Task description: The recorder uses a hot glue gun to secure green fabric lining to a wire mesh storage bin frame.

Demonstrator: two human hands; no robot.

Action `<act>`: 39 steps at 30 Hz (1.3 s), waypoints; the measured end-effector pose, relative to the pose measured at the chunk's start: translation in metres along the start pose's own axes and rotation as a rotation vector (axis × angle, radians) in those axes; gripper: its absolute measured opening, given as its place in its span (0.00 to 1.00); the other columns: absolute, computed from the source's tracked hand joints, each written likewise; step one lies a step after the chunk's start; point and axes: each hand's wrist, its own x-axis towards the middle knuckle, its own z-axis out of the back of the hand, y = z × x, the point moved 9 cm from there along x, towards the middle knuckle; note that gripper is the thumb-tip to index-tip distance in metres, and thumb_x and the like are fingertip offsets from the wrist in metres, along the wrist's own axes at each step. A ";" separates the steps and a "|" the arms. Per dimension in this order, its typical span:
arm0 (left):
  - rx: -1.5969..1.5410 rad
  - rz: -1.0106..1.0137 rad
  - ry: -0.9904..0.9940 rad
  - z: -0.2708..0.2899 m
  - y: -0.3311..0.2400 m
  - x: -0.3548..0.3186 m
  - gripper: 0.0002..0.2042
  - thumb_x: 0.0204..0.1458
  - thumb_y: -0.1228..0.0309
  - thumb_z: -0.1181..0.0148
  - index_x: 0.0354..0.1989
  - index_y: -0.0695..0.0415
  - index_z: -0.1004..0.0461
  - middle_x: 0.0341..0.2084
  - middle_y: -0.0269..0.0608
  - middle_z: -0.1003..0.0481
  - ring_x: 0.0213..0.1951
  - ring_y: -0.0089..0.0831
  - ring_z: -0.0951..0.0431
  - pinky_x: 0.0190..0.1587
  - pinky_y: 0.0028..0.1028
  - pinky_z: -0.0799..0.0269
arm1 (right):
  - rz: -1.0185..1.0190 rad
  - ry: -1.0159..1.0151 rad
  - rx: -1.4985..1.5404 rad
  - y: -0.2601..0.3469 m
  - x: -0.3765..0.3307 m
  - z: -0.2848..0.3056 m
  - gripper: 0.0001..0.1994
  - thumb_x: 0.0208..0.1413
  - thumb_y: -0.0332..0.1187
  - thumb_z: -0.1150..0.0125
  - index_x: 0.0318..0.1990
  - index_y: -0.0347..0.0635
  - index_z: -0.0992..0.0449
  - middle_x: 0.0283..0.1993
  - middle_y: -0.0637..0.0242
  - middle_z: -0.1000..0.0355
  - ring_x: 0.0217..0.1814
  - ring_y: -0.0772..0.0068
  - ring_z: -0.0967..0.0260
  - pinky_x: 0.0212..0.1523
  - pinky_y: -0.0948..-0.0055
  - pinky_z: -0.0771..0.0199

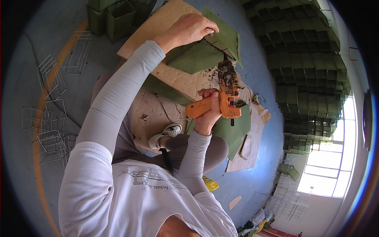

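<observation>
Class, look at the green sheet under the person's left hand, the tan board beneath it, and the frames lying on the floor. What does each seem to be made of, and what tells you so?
Green sheet: probably felt or similar fabric; matte, soft-edged, lies in folds. Tan board: likely cardboard; flat, dull brown, crusted with pale dried glue. Frames: thin metal wire, it seems; pale open box-shaped outlines.

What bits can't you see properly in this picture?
- Head view: the glue gun nozzle tip is lost against the dark seam of the green felt piece.
- The left hand covers the felt under its fingers.
- The right hand hides the gun's trigger.
- The stacked green boxes blur at the rim.
</observation>
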 end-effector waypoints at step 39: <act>0.120 -0.302 0.053 0.021 -0.048 -0.028 0.15 0.43 0.87 0.47 0.40 0.62 0.24 0.40 0.46 0.23 0.45 0.40 0.23 0.47 0.31 0.25 | -0.424 -0.312 0.426 -0.169 0.050 0.163 0.28 0.56 0.59 0.49 0.54 0.49 0.37 0.46 0.55 0.27 0.47 0.56 0.28 0.49 0.54 0.28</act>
